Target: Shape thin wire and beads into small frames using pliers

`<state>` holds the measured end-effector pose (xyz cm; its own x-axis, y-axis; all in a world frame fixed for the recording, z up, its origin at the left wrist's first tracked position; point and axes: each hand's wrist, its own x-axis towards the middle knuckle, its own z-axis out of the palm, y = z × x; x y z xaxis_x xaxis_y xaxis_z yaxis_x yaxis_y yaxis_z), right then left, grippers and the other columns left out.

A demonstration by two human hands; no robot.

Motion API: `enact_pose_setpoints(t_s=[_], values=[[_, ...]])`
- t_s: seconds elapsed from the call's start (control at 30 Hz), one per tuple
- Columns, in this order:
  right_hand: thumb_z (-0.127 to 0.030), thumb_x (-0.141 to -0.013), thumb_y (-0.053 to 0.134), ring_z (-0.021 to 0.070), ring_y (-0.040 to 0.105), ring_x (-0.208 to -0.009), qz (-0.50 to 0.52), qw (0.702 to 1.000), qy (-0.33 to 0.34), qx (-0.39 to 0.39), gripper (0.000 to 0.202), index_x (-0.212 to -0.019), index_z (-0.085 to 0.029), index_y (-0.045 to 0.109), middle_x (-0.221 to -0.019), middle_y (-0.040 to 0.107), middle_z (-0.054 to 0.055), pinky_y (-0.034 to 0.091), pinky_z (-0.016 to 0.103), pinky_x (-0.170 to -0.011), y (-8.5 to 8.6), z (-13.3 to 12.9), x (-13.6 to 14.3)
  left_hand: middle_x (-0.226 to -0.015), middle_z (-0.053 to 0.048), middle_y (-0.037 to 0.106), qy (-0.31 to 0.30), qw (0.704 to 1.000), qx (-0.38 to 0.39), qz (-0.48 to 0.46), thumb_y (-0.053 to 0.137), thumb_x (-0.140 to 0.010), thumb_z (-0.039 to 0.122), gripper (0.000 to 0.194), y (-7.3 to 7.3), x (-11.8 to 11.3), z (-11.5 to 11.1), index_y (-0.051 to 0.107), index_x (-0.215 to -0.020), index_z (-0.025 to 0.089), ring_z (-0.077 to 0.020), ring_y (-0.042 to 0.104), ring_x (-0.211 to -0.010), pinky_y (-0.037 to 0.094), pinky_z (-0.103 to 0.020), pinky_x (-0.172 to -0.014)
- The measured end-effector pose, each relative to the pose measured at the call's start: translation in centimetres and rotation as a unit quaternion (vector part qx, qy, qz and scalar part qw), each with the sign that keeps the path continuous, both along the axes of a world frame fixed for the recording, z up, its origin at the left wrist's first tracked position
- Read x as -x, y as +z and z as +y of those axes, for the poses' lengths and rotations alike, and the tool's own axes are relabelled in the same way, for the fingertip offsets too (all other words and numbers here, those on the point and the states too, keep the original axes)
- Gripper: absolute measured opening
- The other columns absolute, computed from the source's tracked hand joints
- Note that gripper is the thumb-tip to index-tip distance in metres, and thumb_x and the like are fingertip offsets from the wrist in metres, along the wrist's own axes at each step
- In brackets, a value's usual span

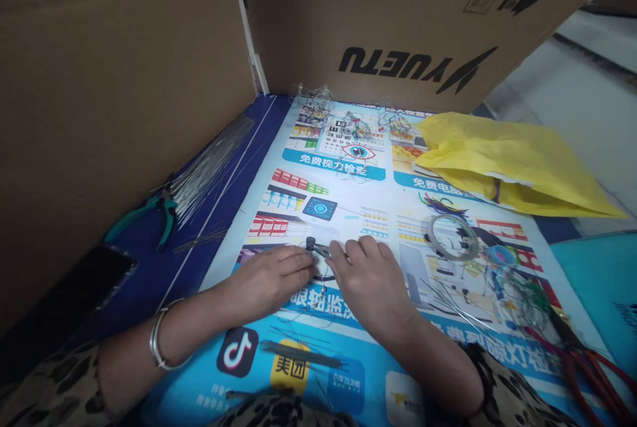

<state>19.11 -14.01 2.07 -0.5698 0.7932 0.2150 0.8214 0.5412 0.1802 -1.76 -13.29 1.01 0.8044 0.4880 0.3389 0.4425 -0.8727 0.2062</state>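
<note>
Both hands meet over the middle of a printed poster sheet (pixel 348 218). My left hand (pixel 276 278) has its fingers pressed together at the left side of a small dark piece (pixel 311 242); just what its fingertips grip is too small to tell. My right hand (pixel 368 274) is closed around a small metal tool, perhaps pliers (pixel 322 250), whose tip points left at the dark piece. A thin wire with a small bead (pixel 323 290) hangs between the hands. Below them lies a bundle of dark wires (pixel 303 353).
Teal-handled pliers (pixel 169 215) and long wires (pixel 212 165) lie left. A tape roll (pixel 452 238), tangled wires (pixel 522 298), and red-handled scissors (pixel 582 361) are at right. A yellow bag (pixel 517 162) lies behind them. Cardboard walls (pixel 348 2) stand at the back and left.
</note>
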Motion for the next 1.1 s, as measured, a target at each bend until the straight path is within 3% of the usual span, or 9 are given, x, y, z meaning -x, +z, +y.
enact_pose_setpoints(t_s=[0.6,0.77,0.87,1.0,1.1], values=[[-0.020,-0.087,0.049,0.0223,0.043,-0.080,0.004,0.999,-0.046,-0.008,0.021,-0.103,-0.013,0.060,-0.081,0.059,0.007,0.024,0.034,-0.062,-0.8,1.4,-0.9,-0.106,-0.010,0.063,0.003,0.998,0.060,-0.031,0.044,-0.088,0.009,0.026,-0.6,-0.1,-0.1,0.058,-0.110,0.013,-0.0185,0.056,-0.099,0.052,-0.035,-0.085],[-0.027,-0.090,0.045,0.0218,0.044,-0.080,0.016,0.998,-0.054,-0.003,0.025,-0.105,-0.013,0.060,-0.083,0.061,0.007,0.025,0.033,-0.064,-0.6,1.6,-1.4,-0.107,-0.010,0.063,0.001,0.998,0.056,-0.038,0.045,-0.087,0.008,0.028,-0.6,0.0,0.1,0.056,-0.112,0.013,-0.0181,0.056,-0.098,0.053,-0.035,-0.082],[-0.030,-0.092,0.042,0.0213,0.047,-0.081,0.037,0.998,-0.056,0.000,0.028,-0.106,-0.014,0.060,-0.084,0.061,0.008,0.028,0.033,-0.066,-0.5,1.7,-2.0,-0.106,-0.009,0.063,0.031,0.998,0.044,-0.025,0.045,-0.086,0.008,0.028,-0.5,0.2,0.5,0.057,-0.111,0.014,-0.0192,0.055,-0.099,0.052,-0.036,-0.083],[-0.032,-0.090,0.045,0.0204,0.050,-0.083,0.103,0.993,-0.055,0.035,0.025,-0.098,-0.014,0.061,-0.085,0.062,0.008,0.033,0.031,-0.070,0.1,1.6,-2.8,-0.101,-0.008,0.062,0.077,0.996,0.035,-0.032,0.045,-0.087,0.010,0.024,-0.5,0.7,1.0,0.060,-0.105,0.016,-0.0192,0.055,-0.096,0.052,-0.037,-0.082],[-0.041,-0.082,0.057,0.0215,0.051,-0.086,0.158,0.980,-0.065,0.102,0.028,-0.091,-0.015,0.059,-0.088,0.061,0.008,0.036,0.030,-0.070,1.3,0.6,-2.7,-0.103,-0.009,0.062,0.082,0.993,0.050,-0.070,0.048,-0.086,0.010,0.022,-0.8,0.9,1.1,0.060,-0.103,0.015,-0.0195,0.055,-0.098,0.051,-0.036,-0.083]])
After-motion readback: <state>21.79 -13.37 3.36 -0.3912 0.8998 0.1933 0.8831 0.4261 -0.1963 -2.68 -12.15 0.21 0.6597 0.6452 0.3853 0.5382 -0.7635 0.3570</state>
